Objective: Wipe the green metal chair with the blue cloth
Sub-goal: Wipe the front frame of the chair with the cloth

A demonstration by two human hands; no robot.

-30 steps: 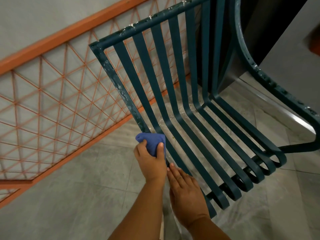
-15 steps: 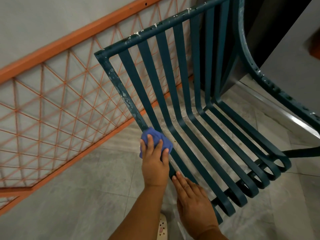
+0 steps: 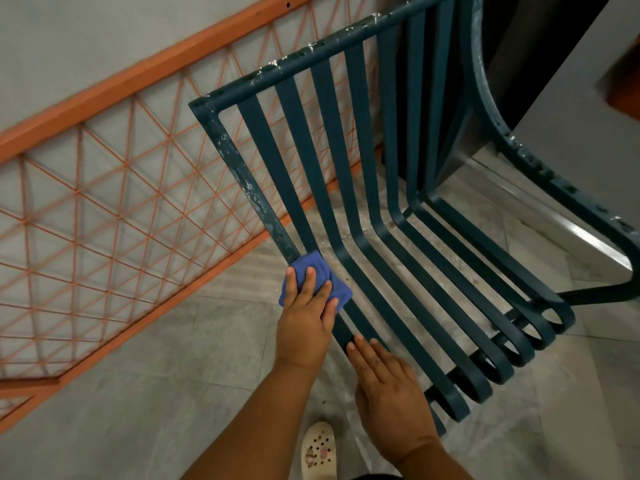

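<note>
- The green metal chair [image 3: 374,216] fills the middle and right of the view, its slatted back rising toward 12 o'clock and its seat slats running out to curled ends at 4 o'clock.
- The blue cloth [image 3: 313,282] lies bunched on the chair's left frame bar, where back meets seat, just left of centre.
- The left hand [image 3: 306,318] presses the cloth onto that bar, fingers spread and lightly bent over it.
- The right hand [image 3: 388,386], at 5 o'clock from the cloth, lies flat with straight fingers on the nearest seat slats, holding nothing.
- An orange lattice railing [image 3: 114,209] runs at 9 o'clock.
- A pale perforated shoe [image 3: 318,452] shows on the grey tiled floor [image 3: 121,393] at 6 o'clock.
</note>
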